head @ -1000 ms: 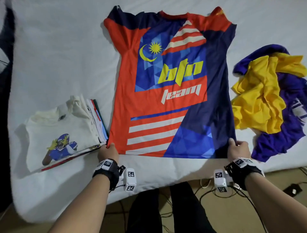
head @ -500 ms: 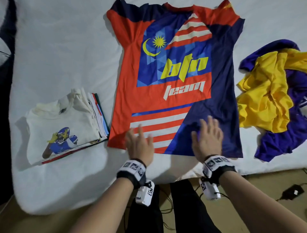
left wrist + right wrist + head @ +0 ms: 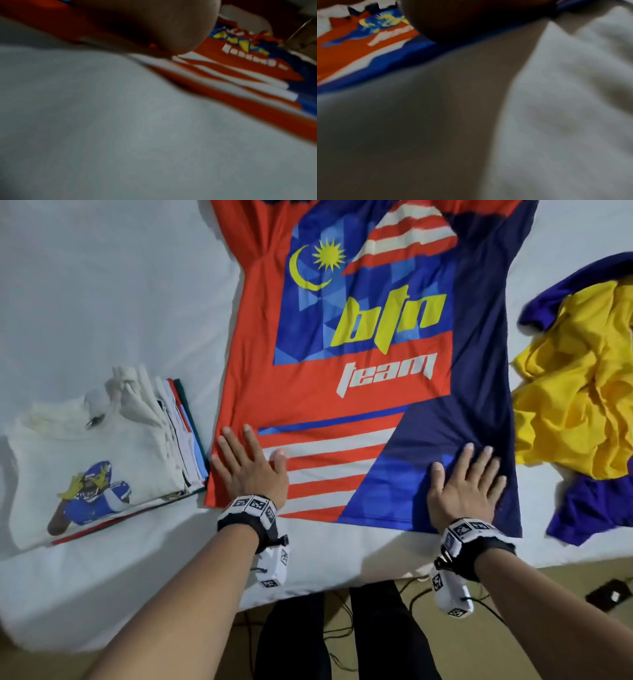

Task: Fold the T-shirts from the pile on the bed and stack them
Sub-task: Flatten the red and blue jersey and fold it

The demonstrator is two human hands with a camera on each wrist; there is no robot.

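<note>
White bed [image 3: 102,285] — both hands, left hand [image 3: 251,470] and right hand [image 3: 464,484], flat, fingers spread on the jersey [image 3: 342,405] hem — head view alone shows folded stack [image 3: 102,460] left of it.

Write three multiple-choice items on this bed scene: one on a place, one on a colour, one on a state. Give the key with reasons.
1. Where is the folded stack topped by a white T-shirt?
A. left of the red-and-blue jersey
B. right of it
C. on it

2. What colours is the crumpled pile of shirts?
A. green and white
B. yellow and purple
C. black and grey

3. How do the hands lie?
A. both fists
B. both flat on the jersey
C. both lifting a sleeve

Key: 1 A, the stack lies beside the jersey's left edge. 2 B, yellow cloth over purple. 3 B, left hand and right hand rest with fingers spread near the hem.
</note>
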